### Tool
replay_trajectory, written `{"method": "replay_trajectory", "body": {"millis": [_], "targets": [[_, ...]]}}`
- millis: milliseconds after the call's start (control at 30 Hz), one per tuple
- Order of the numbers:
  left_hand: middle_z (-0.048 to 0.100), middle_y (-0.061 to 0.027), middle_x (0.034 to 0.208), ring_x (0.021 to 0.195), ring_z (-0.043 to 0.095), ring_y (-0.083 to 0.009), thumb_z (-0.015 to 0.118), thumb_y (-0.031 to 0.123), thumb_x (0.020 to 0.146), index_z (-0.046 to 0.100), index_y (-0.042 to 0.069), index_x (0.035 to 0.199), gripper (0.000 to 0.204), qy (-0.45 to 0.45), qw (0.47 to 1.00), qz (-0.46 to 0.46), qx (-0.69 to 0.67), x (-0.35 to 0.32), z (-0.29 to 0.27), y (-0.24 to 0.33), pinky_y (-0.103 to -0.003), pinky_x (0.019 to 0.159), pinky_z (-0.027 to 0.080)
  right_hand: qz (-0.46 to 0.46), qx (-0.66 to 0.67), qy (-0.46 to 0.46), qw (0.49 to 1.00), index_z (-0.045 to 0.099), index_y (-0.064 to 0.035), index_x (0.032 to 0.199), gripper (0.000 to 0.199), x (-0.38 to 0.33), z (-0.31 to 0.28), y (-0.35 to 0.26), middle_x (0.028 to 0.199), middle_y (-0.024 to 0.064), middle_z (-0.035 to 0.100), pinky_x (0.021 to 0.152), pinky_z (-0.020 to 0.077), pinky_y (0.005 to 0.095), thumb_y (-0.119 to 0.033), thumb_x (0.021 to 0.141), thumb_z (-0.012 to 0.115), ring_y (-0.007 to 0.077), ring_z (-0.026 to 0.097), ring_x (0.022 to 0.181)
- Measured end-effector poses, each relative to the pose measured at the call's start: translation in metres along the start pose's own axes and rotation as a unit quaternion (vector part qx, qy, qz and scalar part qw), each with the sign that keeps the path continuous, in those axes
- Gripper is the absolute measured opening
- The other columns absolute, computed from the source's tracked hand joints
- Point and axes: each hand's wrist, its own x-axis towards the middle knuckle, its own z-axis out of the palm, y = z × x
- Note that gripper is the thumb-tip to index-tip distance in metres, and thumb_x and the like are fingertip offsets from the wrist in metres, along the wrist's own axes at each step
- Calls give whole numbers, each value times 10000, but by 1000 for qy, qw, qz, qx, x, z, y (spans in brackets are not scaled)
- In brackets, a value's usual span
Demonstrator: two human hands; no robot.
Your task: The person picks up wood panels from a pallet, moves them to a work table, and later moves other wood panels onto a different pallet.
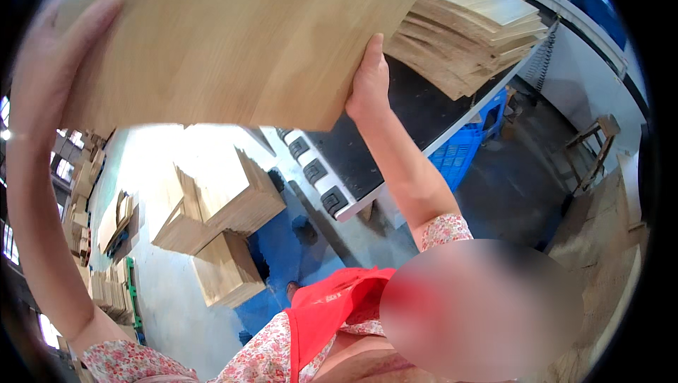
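Observation:
A large flat wooden board [233, 44] with pale grain is held up in front of me and fills the top of the view. My left hand [67, 51] grips its left edge, thumb lying on the near face and the other fingers partly hidden. On the opposite edge, my right hand [371, 75] is closed, with its thumb along the face and its fingers behind the board. Just beyond the right hand, a stack of similar boards [473, 30] lies on a black-topped work table [417, 100].
Blue plastic crates [455, 153] stand under the table's edge. Stacked boards [226, 206] sit on a blue pallet-like base [289, 242] at lower left. More board piles [113, 287] line the far left. A wooden stool [597, 146] stands at right.

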Motion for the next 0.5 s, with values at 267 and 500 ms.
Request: {"method": "replay_trajectory", "body": {"millis": [267,500], "targets": [[679,-130,947,864,664,-231,632,296,821,628,43,1077,360,-8,939,330,92,34,-26,194,-353,745,530,-8,106,-10,994,358,-107,1364,749,95,-41,-46,1359,81,446,963,444,452,-681,887,313,262,458,1225],[679,-151,949,875,666,-261,609,258,822,648,43,1043,311,57,894,438,77,45,-26,301,-368,755,533,-8,243,-81,967,303,-142,1416,792,141,-69,-62,1439,47,360,1042,360,461,-715,869,282,274,370,1297]]}}
